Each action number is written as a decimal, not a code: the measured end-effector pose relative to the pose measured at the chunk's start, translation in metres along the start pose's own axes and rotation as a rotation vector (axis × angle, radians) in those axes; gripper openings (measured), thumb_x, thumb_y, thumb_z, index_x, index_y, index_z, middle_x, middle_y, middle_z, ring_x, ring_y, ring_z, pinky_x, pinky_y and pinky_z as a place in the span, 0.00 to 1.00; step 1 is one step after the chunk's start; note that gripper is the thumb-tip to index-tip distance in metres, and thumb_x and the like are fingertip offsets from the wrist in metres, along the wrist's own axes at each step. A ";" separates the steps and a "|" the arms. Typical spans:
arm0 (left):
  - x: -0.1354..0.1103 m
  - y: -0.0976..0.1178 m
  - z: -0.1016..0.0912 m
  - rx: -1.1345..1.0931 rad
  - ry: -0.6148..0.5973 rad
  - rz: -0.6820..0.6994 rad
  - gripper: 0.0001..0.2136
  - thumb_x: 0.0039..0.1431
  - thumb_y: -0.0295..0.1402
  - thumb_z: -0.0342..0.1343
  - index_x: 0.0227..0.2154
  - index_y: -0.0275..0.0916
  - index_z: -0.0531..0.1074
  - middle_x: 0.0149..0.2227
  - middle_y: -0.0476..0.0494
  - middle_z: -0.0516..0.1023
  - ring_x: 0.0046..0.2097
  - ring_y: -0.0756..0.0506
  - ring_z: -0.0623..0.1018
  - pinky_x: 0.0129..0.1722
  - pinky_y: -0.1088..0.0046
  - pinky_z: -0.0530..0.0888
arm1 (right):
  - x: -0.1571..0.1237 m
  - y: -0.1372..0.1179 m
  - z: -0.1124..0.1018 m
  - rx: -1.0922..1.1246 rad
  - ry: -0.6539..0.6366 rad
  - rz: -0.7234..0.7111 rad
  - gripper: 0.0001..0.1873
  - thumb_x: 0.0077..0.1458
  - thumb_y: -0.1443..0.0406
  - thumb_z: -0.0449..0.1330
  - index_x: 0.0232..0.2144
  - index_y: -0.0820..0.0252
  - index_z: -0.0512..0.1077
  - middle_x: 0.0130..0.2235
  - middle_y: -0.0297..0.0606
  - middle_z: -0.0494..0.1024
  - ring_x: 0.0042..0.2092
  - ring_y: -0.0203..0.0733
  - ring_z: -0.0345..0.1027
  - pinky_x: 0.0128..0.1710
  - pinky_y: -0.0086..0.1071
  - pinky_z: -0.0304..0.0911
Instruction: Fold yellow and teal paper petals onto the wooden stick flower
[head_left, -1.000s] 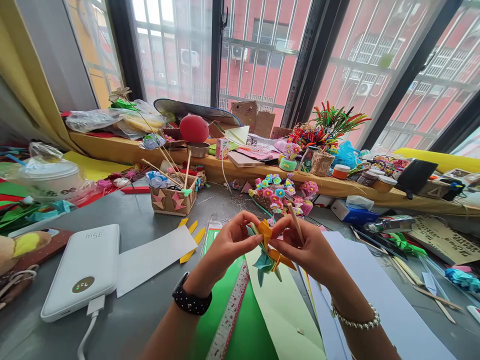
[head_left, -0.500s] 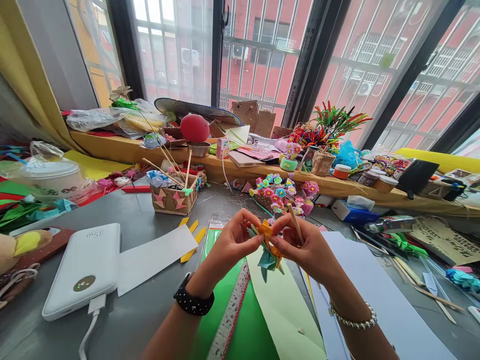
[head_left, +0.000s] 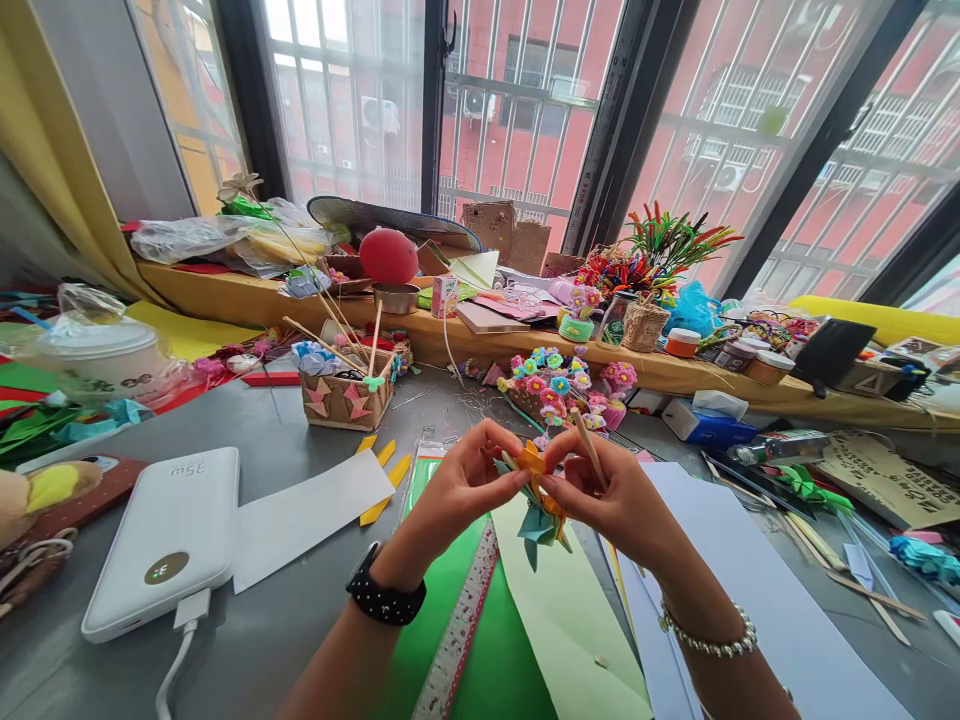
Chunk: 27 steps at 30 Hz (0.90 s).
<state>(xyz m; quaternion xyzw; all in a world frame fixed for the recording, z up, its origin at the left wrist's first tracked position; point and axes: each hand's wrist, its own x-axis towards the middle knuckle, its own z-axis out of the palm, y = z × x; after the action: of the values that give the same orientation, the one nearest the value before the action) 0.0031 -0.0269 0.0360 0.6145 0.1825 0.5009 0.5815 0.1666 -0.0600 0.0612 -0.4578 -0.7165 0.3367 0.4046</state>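
Between my two hands hangs a folded paper flower [head_left: 538,522] with orange and blue-green petals. My left hand [head_left: 478,470] pinches it from the left side, thumb and fingers pressed together. From the right, my right hand [head_left: 600,485] pinches the orange part near the top. A thin wooden stick [head_left: 589,450] is also tucked in the right hand's fingers, slanting up. Below the flower lie a pale green paper sheet [head_left: 574,600], a green folder [head_left: 420,620] and a patterned ruler [head_left: 461,630]. The fingertips hide part of the flower.
A white power bank [head_left: 169,530] with a cable sits at left, beside a white paper strip [head_left: 311,520] and yellow folded pieces [head_left: 384,490]. A cardboard basket [head_left: 349,395] stands behind. White sheets [head_left: 720,580] lie at right; a crowded sill [head_left: 427,325] runs along the back.
Both hands stay pinched on the paper flower, almost in place. The flower's lower blue-green petal has tipped down slightly.
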 end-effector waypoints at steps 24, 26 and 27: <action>0.000 -0.005 0.000 0.083 0.050 0.024 0.06 0.49 0.29 0.57 0.28 0.37 0.65 0.31 0.50 0.67 0.35 0.51 0.68 0.34 0.76 0.66 | 0.002 0.005 0.006 -0.287 0.144 -0.126 0.05 0.49 0.64 0.55 0.26 0.61 0.66 0.20 0.27 0.59 0.19 0.28 0.47 0.18 0.24 0.46; 0.000 -0.005 0.000 0.091 0.051 0.024 0.06 0.49 0.29 0.57 0.28 0.37 0.64 0.31 0.50 0.67 0.35 0.51 0.68 0.34 0.76 0.66 | 0.002 0.004 0.007 -0.340 0.154 -0.156 0.03 0.49 0.66 0.55 0.27 0.61 0.66 0.20 0.26 0.59 0.19 0.28 0.47 0.18 0.23 0.47; 0.000 -0.006 0.000 0.097 0.048 0.027 0.06 0.49 0.29 0.57 0.28 0.37 0.65 0.31 0.49 0.67 0.35 0.51 0.68 0.35 0.76 0.66 | 0.002 0.003 0.007 -0.360 0.154 -0.169 0.03 0.49 0.66 0.55 0.27 0.61 0.66 0.19 0.26 0.59 0.19 0.28 0.47 0.18 0.23 0.47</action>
<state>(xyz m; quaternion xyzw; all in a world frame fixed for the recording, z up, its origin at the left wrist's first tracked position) 0.0052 -0.0255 0.0310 0.6321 0.2121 0.5140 0.5397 0.1614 -0.0577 0.0561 -0.4853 -0.7680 0.1320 0.3966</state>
